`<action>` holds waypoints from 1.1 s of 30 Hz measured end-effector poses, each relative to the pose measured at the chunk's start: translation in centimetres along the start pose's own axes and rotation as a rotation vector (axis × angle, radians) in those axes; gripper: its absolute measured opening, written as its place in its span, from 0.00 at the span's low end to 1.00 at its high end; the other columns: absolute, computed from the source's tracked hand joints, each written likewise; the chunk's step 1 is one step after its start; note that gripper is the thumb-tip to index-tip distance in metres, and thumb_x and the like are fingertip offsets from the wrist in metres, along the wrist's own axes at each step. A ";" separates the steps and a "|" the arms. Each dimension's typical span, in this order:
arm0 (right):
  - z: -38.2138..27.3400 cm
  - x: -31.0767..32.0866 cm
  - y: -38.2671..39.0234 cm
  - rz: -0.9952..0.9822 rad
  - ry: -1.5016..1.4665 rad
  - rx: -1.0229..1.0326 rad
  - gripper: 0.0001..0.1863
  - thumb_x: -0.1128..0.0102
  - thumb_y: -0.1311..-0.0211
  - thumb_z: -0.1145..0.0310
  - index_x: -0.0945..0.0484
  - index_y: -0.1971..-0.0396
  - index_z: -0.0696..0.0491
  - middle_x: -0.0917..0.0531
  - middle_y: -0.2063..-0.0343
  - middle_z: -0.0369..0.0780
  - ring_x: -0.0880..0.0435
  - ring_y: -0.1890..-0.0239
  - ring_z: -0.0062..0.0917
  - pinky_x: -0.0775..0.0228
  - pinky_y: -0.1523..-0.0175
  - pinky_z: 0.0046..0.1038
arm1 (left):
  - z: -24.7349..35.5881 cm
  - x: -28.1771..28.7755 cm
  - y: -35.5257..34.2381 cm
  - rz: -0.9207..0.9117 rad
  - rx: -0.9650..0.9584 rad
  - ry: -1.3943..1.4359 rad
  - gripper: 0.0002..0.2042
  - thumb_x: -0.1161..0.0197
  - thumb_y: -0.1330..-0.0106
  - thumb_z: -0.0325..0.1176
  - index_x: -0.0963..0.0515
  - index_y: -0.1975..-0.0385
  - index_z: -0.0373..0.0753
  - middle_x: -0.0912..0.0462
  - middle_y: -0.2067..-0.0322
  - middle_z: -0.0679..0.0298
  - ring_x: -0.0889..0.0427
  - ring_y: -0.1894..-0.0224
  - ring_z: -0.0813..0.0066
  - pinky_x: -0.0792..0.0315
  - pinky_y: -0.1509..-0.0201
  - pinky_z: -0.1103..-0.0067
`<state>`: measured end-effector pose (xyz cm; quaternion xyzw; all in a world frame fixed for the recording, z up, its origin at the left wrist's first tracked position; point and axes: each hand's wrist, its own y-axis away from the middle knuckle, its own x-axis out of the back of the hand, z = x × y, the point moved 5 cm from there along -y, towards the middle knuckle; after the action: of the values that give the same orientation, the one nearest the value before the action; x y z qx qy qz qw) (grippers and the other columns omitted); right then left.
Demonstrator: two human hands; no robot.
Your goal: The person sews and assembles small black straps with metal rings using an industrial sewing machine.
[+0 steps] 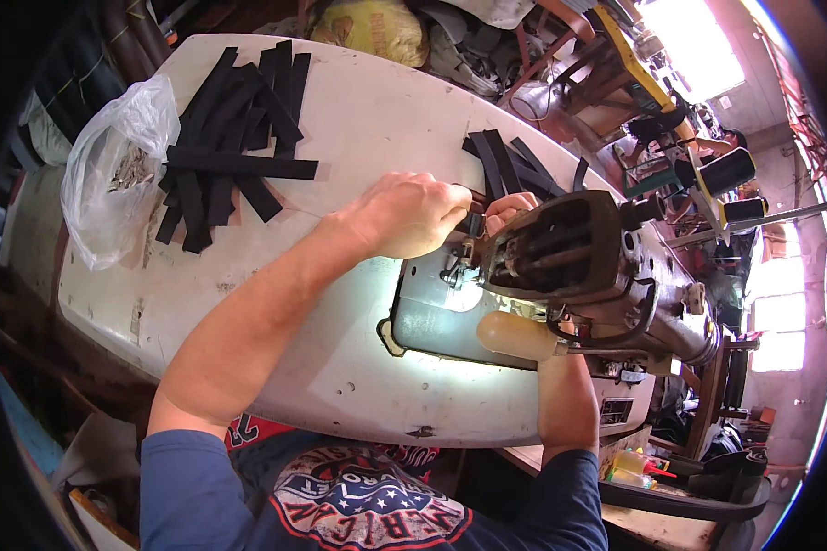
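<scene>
Behind the head of an industrial sewing machine [560,248], both my hands work close together. My left hand [409,216] is closed, its fingertips pinched at a short black fabric strip [475,224] beside the needle area. My right hand [510,211] reaches around behind the machine head, fingers curled at the strip's other side; the machine hides much of it. Light falls on the metal needle plate and presser foot [459,274] just nearer to me. A loose pile of black strips [239,163] lies left of my hands, and more black strips [501,165] lie just beyond them.
A clear plastic bag [110,197] with small scraps sits at the table's left edge. A rounded lamp [515,332] juts from the machine's near side. Thread cones [726,172] stand on a rack at right. A yellow sack [372,29] is beyond the white table [312,367].
</scene>
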<state>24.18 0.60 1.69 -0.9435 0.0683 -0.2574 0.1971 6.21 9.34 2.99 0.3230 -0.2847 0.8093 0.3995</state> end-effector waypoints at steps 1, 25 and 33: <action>0.4 -0.3 -0.6 -0.022 0.045 -0.002 0.12 0.39 0.37 0.64 0.19 0.62 0.57 0.15 0.63 0.39 0.16 0.56 0.27 0.24 0.52 0.27 | 0.1 0.1 0.1 -0.007 -0.002 0.003 0.09 0.41 0.31 0.37 0.17 0.61 0.40 0.15 0.68 0.50 0.16 0.63 0.48 0.24 0.58 0.59; -22.8 15.1 11.3 -0.410 0.243 -0.099 0.18 0.34 0.36 0.65 0.17 0.53 0.63 0.13 0.59 0.46 0.12 0.55 0.40 0.20 0.50 0.35 | 1.0 0.5 -3.7 -0.217 -0.070 0.291 0.13 0.35 0.40 0.29 0.21 0.57 0.32 0.15 0.66 0.59 0.18 0.62 0.68 0.24 0.53 0.71; -10.4 37.9 11.5 0.458 1.168 -0.391 0.17 0.52 0.29 0.65 0.17 0.52 0.58 0.15 0.52 0.49 0.17 0.50 0.42 0.28 0.39 0.36 | -0.2 -1.5 -7.7 -0.308 -0.058 0.020 0.17 0.38 0.43 0.26 0.20 0.52 0.35 0.16 0.54 0.55 0.18 0.52 0.64 0.26 0.45 0.70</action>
<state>51.01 -22.18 22.59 -0.6284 0.4089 -0.6617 0.0021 13.25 12.73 3.30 0.3430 -0.2512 0.7332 0.5308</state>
